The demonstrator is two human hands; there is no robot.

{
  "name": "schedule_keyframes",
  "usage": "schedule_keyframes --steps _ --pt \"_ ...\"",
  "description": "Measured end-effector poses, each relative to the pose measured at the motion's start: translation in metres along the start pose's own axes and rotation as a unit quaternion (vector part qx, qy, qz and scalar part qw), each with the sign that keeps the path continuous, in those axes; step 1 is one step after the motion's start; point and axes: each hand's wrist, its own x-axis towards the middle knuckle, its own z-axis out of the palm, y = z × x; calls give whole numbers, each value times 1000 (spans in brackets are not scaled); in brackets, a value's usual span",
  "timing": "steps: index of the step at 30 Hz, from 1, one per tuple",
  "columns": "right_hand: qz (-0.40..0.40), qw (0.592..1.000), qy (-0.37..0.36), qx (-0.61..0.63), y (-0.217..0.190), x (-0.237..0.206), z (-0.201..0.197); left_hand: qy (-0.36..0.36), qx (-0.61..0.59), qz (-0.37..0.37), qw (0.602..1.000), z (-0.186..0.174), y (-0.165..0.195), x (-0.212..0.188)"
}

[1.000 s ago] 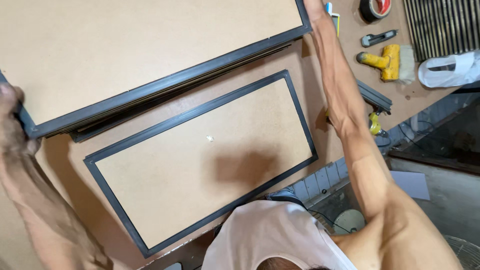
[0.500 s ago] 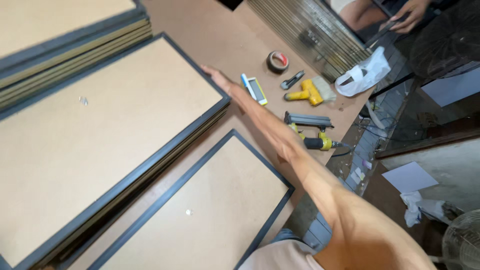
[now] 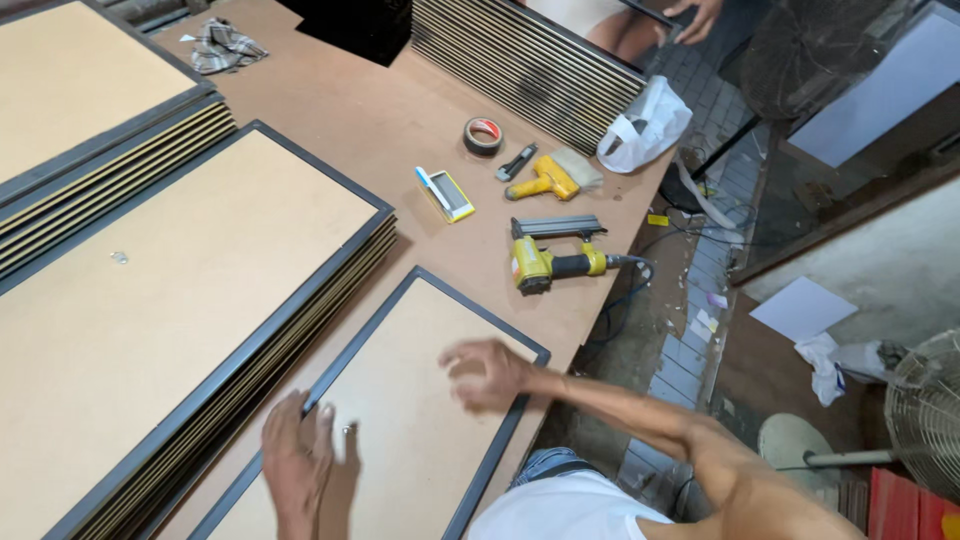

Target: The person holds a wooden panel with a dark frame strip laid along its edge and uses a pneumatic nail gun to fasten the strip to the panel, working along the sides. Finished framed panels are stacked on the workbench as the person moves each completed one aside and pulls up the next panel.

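Pressing flat on matte fibreboard frame back [image 3: 400, 400] — left hand [image 3: 295, 465] open; right hand [image 3: 485, 375] blurred, grip unclear.

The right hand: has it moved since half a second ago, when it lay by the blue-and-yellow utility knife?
Yes. The right hand has pulled back from the utility knife toward the person, and hovers over the near black-framed fibreboard panel.
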Motion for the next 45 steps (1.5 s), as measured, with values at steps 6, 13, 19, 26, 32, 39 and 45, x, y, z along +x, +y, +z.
schedule_keyframes --steps 6,13,19,26,32,39,45 --pt "-208 959 -69 -180 42 -102 77 -88 64 -154 982 69 37 44" --pt "-203 970 -35 -131 80 -90 89 -55 86 -163 981 66 51 45" --pt "-211 966 -18 -150 71 -91 94 -64 113 -185 974 81 50 48" --pt "-143 951 45 -271 113 -84 13 -122 150 -227 955 48 43 26" --pt "-22 960 74 -270 159 -83 -41 -94 211 -368 900 48 0 56" --pt "-57 952 95 -286 160 -79 -26 -61 210 -522 824 -67 -109 -105" --pt "-66 947 110 -293 138 -75 -29 13 243 -428 870 -63 -102 -125"
